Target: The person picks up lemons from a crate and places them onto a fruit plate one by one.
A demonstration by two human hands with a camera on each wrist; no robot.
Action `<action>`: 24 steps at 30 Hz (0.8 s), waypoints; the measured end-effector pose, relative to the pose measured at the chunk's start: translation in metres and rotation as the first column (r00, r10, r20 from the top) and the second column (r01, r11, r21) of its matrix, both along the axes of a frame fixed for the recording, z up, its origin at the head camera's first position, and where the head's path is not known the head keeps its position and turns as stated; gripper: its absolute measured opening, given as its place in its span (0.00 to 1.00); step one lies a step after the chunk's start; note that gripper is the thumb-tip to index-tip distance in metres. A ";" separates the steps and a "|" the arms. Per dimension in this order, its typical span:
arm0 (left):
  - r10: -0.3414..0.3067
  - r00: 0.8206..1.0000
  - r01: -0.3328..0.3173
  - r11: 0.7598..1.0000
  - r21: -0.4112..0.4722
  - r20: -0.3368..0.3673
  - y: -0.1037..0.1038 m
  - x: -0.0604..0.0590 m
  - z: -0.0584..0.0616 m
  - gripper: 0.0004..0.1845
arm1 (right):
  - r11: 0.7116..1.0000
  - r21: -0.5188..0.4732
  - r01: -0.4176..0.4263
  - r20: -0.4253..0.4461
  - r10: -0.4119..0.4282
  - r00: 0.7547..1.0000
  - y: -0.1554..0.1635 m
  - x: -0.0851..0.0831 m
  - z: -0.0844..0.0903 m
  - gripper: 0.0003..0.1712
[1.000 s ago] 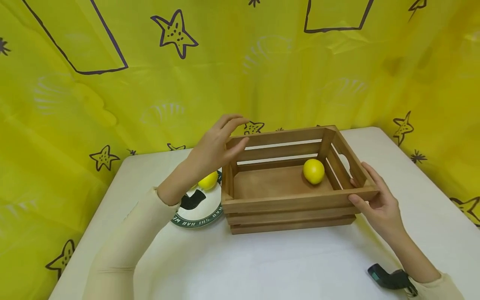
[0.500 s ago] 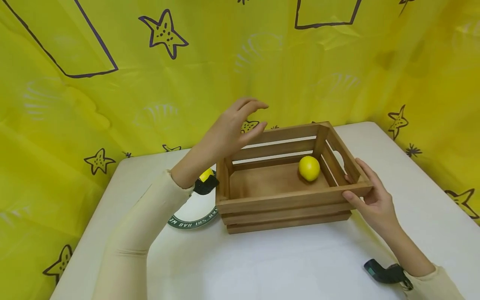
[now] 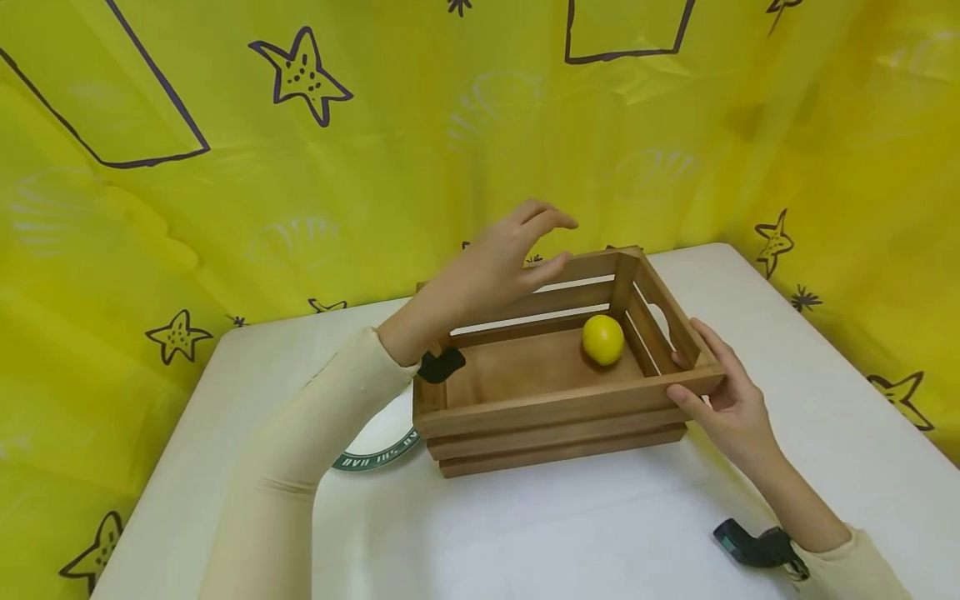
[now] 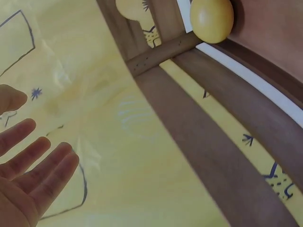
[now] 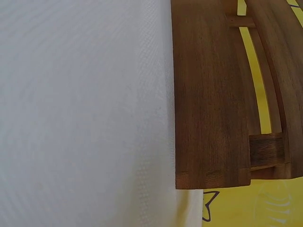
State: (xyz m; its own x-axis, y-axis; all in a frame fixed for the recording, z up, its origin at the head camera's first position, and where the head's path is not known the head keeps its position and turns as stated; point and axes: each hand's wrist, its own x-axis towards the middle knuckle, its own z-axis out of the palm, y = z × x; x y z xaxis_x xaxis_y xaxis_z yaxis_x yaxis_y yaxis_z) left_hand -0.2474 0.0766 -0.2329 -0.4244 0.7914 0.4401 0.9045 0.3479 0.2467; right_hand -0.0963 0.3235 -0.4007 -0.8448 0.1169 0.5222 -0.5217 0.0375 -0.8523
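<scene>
A slatted wooden crate (image 3: pixel 555 410) stands on the table with one yellow lemon (image 3: pixel 603 340) inside, near its right end. My right hand (image 3: pixel 731 404) grips the crate's front right corner, its thumb over the front rim and its other fingers at the end panel. Above the crate's back rim hovers my left hand (image 3: pixel 517 254), holding nothing, fingers loosely bent and thumb apart. In the left wrist view, the spread fingers (image 4: pixel 52 175) show away from the lemon (image 4: pixel 212 20). The right wrist view has the crate's slats (image 5: pixel 213 94), with the right hand out of frame.
A white plate (image 3: pixel 375 457) with a green lettered rim sits left of the crate, partly hidden by the left sleeve (image 3: pixel 337 400) and the crate. White cloth (image 3: pixel 525 533) covers the table. A yellow patterned curtain (image 3: pixel 390 167) hangs close behind and along the sides.
My left hand has moved right, from the crate's left end to over its back rim. The left forearm now covers the fruit seen earlier on the plate. My right hand keeps its grip.
</scene>
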 end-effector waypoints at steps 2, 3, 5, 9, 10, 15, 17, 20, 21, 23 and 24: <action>-0.026 1.000 0.026 1.000 -0.003 -0.004 0.007 -0.002 -0.004 0.18 | 1.000 0.004 0.000 -0.001 0.000 1.000 0.001 0.000 0.000 0.45; -0.032 0.999 0.032 0.999 -0.012 -0.003 0.010 -0.003 -0.006 0.18 | 1.000 0.006 -0.002 0.000 0.002 1.000 0.001 0.000 -0.001 0.45; -0.039 0.999 0.039 0.999 -0.033 -0.010 0.017 -0.005 -0.010 0.18 | 1.000 0.007 -0.007 -0.001 0.007 1.000 0.001 0.000 -0.001 0.45; -0.038 0.999 0.036 0.994 -0.100 -0.020 0.030 -0.008 -0.018 0.19 | 1.000 0.008 -0.019 -0.014 0.019 1.000 0.002 0.000 -0.002 0.45; -0.040 0.999 0.038 0.993 -0.112 -0.019 0.033 -0.009 -0.021 0.19 | 1.000 0.007 -0.025 -0.017 0.026 1.000 0.002 0.000 -0.002 0.45; -0.031 0.998 0.039 0.981 -0.189 0.045 0.046 -0.013 -0.033 0.22 | 0.999 0.014 -0.036 -0.018 0.036 0.999 0.000 -0.002 -0.003 0.45; -0.032 0.995 0.051 0.975 -0.216 0.091 0.051 -0.014 -0.037 0.22 | 0.999 0.018 -0.035 -0.011 0.035 0.999 0.000 -0.002 -0.003 0.46; -0.020 0.990 0.058 0.959 -0.276 0.138 0.058 -0.018 -0.042 0.21 | 0.999 0.019 -0.032 -0.006 0.033 0.999 0.000 -0.002 -0.003 0.46; -0.025 0.989 0.067 0.953 -0.296 0.144 0.061 -0.019 -0.045 0.21 | 0.999 0.019 -0.029 -0.007 0.029 1.000 0.000 -0.002 -0.004 0.46; -0.031 0.985 0.087 0.939 -0.332 0.168 0.068 -0.022 -0.050 0.20 | 1.000 0.013 -0.027 -0.015 0.027 1.000 0.002 -0.001 -0.004 0.45; -0.035 0.982 0.100 0.933 -0.347 0.187 0.071 -0.023 -0.052 0.19 | 1.000 0.011 -0.025 -0.021 0.026 0.999 0.002 -0.001 -0.004 0.45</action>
